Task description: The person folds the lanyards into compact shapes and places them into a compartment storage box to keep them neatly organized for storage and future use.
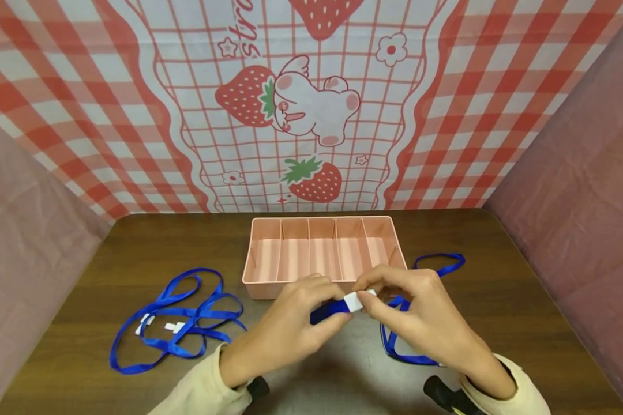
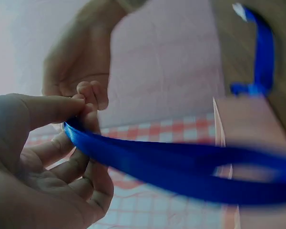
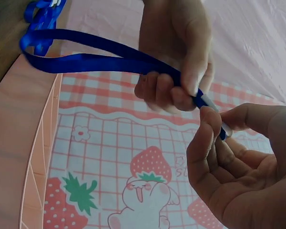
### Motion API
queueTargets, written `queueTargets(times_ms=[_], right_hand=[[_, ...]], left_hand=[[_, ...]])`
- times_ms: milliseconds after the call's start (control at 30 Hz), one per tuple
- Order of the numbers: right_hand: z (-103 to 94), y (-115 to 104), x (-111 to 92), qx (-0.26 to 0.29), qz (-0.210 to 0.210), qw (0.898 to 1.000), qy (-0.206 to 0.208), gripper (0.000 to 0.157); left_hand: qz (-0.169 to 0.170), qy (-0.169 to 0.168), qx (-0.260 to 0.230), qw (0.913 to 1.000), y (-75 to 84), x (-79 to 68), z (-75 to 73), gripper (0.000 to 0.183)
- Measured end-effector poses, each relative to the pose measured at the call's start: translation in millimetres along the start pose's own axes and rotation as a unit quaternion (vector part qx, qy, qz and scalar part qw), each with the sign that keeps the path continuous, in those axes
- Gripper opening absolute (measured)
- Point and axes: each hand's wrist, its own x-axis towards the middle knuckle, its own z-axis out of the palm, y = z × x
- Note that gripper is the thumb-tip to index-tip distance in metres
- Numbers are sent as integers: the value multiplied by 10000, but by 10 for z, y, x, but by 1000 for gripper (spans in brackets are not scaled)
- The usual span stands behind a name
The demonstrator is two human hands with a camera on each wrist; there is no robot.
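Observation:
In front of the tray, both hands hold a blue lanyard (image 3: 81, 63) with a white plastic clip (image 1: 353, 302). My left hand (image 1: 298, 323) pinches the blue strap just beside the clip, thumb against fingers. On the clip's other side, my right hand (image 1: 426, 314) pinches its white end between thumb and fingertips, which partly cover it. From the left hand the strap hangs in a narrow loop, seen in the left wrist view as a blue band (image 2: 181, 167).
A pink tray (image 1: 324, 283) with several compartments stands behind the hands. Another tangled blue lanyard (image 1: 168, 346) with white clips lies on the brown table (image 1: 72, 323) at left. More blue strap (image 1: 412, 359) lies at right, partly behind the right hand. Strawberry-print cloth (image 1: 311, 115) hangs at the back.

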Motion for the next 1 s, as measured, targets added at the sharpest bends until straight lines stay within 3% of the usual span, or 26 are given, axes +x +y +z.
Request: queueTargets(times_ms=[100, 200, 267, 333, 600, 1000], right_hand=[[-28, -24, -10, -57, 12, 10000, 43, 15], [-62, -40, -18, -152, -38, 9998, 95, 17], [-88, -48, -25, -160, -42, 9998, 130, 18], [-110, -54, -30, -140, -23, 9998, 143, 21], [-173, -51, -34, -95, -105, 9998, 168, 22], [-340, -84, -42, 69, -39, 9994, 341, 29]], left_hand=[[-464, -381, -1062, 9925, -9, 11, -36, 4], [-985, -793, -2060, 9703, -16, 19, -79, 4], [-1256, -975, -2489, 9554, -13, 28, -105, 7], [-1423, -1012, -2594, 9498, -11, 33, -125, 11], [-1365, -920, -1878, 9683, -25, 41, -171, 23], [-1099, -1183, -1281, 9785, 1, 3, -346, 27]])
